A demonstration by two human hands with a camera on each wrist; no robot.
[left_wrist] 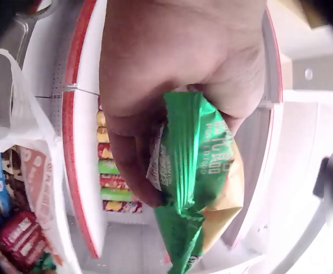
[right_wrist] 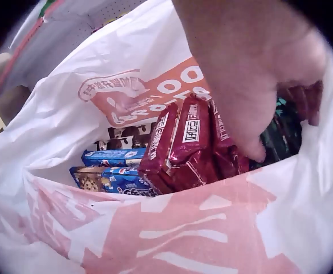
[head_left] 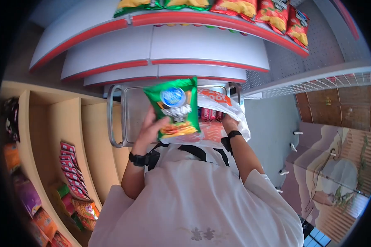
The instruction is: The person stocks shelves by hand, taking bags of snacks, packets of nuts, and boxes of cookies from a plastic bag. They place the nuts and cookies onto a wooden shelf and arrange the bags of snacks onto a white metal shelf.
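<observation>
In the head view my left hand (head_left: 152,129) grips a green chip bag (head_left: 175,107) with a yellow lower part, lifted above a metal cart (head_left: 136,117). The left wrist view shows that chip bag (left_wrist: 192,154) edge-on, its crimped seam between my thumb and fingers. My right hand (right_wrist: 246,74) reaches inside a white and orange plastic bag (right_wrist: 121,222), its thumb against dark red snack packets (right_wrist: 183,148). A dark green packet (right_wrist: 283,131) lies beneath it. The fingers are partly hidden; I cannot tell whether they grasp anything. Blue cookie packs (right_wrist: 115,165) lie left of the red packets.
White shelves with red edges (head_left: 210,61) rise ahead, chip bags (head_left: 235,8) on the upper one. A wooden shelf unit (head_left: 82,140) with several snack packets (head_left: 74,168) stands at left. A wire rack (head_left: 317,80) juts out at right.
</observation>
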